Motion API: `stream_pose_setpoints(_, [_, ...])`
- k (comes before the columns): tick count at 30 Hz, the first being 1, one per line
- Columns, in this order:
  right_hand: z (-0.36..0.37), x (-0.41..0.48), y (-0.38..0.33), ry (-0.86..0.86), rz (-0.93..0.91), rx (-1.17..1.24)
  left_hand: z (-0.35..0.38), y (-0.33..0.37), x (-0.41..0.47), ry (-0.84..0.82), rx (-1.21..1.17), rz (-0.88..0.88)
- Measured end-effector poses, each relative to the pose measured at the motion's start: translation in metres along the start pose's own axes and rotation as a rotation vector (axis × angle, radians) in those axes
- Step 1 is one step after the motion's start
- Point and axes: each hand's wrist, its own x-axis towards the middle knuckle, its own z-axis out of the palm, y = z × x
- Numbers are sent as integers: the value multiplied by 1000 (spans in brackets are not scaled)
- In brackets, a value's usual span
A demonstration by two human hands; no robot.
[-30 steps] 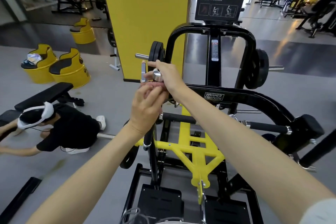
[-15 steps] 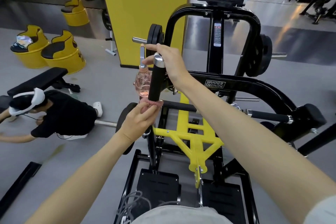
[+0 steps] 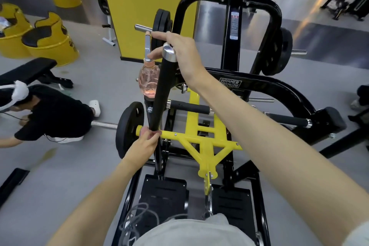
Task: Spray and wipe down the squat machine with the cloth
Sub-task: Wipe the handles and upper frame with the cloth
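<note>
2 hands (image 3: 144,146) (image 3: 180,56) at opposite handle (image 3: 161,94) ends

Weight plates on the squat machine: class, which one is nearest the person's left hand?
The single low plate on the silver bar, just beside the left hand; the other plates hang higher, at the frame's top.

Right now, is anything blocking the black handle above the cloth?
Nothing visible on the black tubular handle above the left hand, which grips the pink cloth around it; at its chrome cap the right hand holds the clear pink spray bottle.
</note>
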Motion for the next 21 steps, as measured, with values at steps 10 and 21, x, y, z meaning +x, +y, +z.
stream_pose_setpoints(10, [2, 4, 5, -1, 6, 28, 7, 19, -13, -284, -599, -385])
stream_pose_setpoints(21, [3, 4, 4, 0, -6, 54, -29, 13, 22, -219, -1902, -1968])
